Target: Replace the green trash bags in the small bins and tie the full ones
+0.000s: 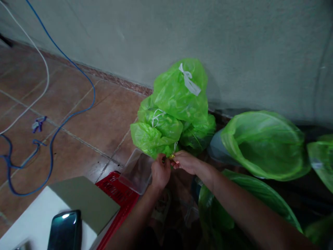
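Both hands meet at the near edge of a pile of filled green garbage bags by the wall. My left hand (160,171) has its fingers curled closed at the front green garbage bag (151,137). Beside it, my right hand (186,161) pinches at the same spot, where a small yellowish bit (172,157) shows between the fingertips. Whether that bit belongs to the bag is too small to tell. A white string (175,146) stands up just above the fingers. On top of the pile rests a larger green bag (179,92) tied with a white strip (189,81).
Green-lined bins (265,173) stand at right, one under my right forearm. A clear plastic container (136,170) and red crate (114,187) are at left, near a white box (33,217) bearing a phone (65,231). Blue cable (52,156) loops on the tiles.
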Motion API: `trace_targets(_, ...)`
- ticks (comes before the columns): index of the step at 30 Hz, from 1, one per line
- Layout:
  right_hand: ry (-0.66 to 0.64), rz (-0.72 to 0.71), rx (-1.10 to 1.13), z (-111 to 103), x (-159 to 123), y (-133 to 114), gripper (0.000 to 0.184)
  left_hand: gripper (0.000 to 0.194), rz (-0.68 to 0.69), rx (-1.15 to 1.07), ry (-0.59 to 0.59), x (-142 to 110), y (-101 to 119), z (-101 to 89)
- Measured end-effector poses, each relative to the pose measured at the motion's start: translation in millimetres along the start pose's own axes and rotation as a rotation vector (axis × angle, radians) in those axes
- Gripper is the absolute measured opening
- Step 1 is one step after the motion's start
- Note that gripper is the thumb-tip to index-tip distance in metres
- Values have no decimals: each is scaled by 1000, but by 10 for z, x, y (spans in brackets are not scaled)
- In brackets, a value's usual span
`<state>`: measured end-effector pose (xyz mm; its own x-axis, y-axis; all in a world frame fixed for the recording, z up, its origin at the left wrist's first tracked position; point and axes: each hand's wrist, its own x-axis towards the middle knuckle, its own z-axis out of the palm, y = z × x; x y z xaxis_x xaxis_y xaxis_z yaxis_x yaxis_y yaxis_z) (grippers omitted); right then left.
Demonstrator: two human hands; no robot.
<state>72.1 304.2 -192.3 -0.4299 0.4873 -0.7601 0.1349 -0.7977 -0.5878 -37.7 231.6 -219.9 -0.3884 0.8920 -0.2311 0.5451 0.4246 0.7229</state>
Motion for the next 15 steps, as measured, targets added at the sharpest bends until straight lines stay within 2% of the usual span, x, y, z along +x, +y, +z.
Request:
trace_targets(4,148,3,-190,60,66,58,23,17,19,17,-15,-9,7,4)
trace_targets(7,181,2,-237,81,132,125,28,16,15,-18,17,5,-32,17)
trace_targets(11,132,0,-213,83,124,148,26,15,-2,-117,36,30,-76,29)
trace_targets(15,51,22,-127,56,35,87,22,16,-19,-125,29,27,-83,21)
